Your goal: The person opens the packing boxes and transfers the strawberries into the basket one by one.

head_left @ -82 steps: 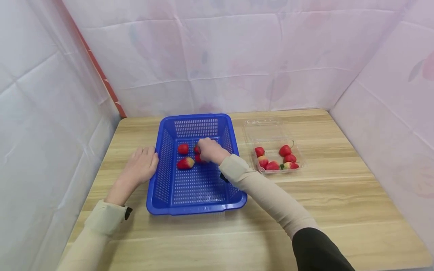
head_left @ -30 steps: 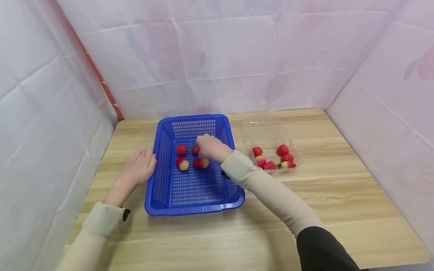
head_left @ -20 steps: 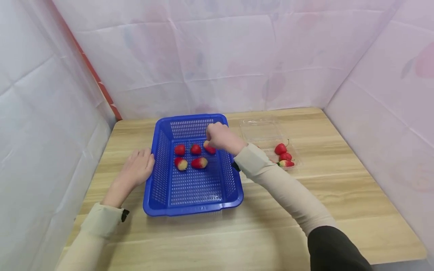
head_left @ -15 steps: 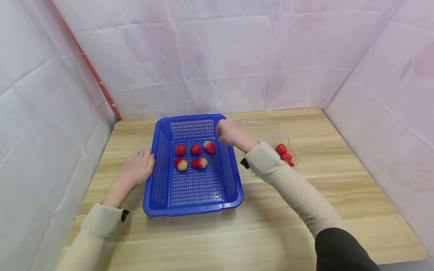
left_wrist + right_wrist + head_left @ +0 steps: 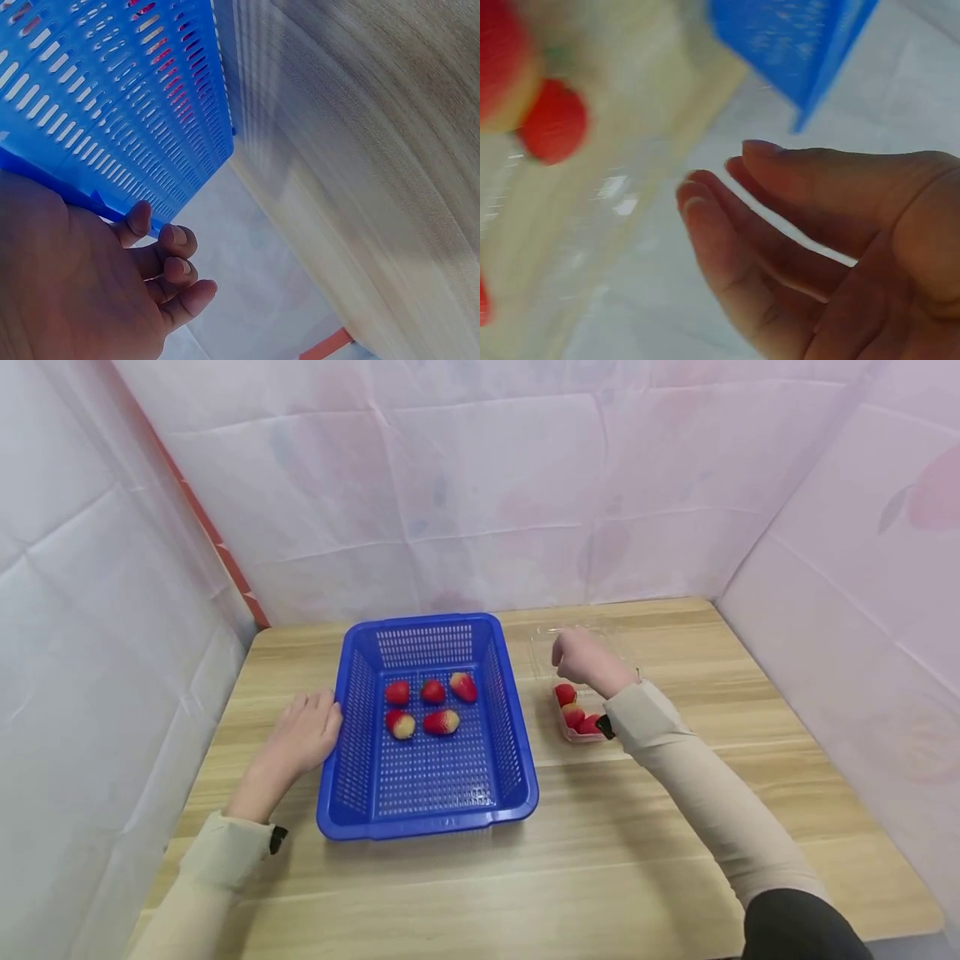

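A blue perforated basket (image 5: 427, 825) sits on the wooden table with several strawberries (image 5: 441, 722) spread in two rows on its floor. My left hand (image 5: 306, 731) holds its left rim; in the left wrist view the fingers (image 5: 180, 238) curl beneath the rim and the thumb is hidden. Above the clear plastic clamshell box (image 5: 581, 738) hovers my right hand (image 5: 588, 662), empty, with a gap between thumb and fingers in the right wrist view. Several more strawberries (image 5: 573, 715) lie along the box's left and front sides; the hand and sleeve hide its right part.
The box's transparent lid (image 5: 542, 647) lies folded back behind it. Pale patterned sheets (image 5: 480, 510) hang behind the table (image 5: 600, 885) and along both sides. The basket's right rim stands between the basket's floor and the box.
My right hand has let go of a strawberry at the basket's back right, then moved right over the box. Front-row strawberries were turned earlier. The left hand has stayed at the rim.
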{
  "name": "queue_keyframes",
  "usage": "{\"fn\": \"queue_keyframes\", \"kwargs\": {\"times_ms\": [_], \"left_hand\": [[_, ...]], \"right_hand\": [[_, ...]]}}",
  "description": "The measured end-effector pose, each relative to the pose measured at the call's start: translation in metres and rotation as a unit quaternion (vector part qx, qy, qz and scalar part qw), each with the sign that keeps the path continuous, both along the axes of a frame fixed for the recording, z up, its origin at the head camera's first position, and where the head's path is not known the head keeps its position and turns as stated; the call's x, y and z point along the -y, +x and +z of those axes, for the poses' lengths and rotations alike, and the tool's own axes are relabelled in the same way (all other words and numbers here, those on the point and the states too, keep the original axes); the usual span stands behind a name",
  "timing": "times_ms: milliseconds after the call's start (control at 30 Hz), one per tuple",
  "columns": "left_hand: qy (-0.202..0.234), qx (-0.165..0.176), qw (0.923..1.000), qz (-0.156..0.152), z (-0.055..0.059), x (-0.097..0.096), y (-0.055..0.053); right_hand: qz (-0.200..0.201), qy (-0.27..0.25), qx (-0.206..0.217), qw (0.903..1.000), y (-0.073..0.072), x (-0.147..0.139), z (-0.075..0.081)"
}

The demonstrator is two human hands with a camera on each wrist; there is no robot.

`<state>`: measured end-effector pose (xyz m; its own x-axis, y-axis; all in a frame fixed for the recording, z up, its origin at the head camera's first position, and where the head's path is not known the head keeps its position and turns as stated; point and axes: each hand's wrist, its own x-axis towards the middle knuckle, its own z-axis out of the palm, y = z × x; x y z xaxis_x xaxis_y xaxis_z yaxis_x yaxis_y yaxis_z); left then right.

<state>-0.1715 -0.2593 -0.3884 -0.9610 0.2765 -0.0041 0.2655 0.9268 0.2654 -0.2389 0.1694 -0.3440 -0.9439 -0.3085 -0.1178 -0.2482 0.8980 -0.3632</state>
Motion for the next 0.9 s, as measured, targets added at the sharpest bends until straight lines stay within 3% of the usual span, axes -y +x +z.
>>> {"fn": "queue_keyframes", "kwargs": {"times_ms": [200, 400, 567, 900], "left_hand": [[0.003, -0.004, 1.0000, 0.000, -0.001, -0.001, 0.001], [0.000, -0.012, 0.9999, -0.001, -0.003, 0.000, 0.001], [-0.008, -0.017, 0.9998, -0.003, -0.005, 0.000, 0.000], [-0.008, -0.009, 0.9999, 0.001, -0.005, 0.001, 0.000]], "right_hand": [[0.035, -0.020, -0.041, 0.9983, -0.002, -0.024, -0.036], [0.046, -0.059, -0.041, 0.9964, 0.004, -0.034, -0.060], [0.024, -0.096, -0.026, 0.9947, 0.008, -0.036, -0.073], [-0.005, -0.089, -0.013, 0.9960, 0.010, -0.037, -0.087]]}}
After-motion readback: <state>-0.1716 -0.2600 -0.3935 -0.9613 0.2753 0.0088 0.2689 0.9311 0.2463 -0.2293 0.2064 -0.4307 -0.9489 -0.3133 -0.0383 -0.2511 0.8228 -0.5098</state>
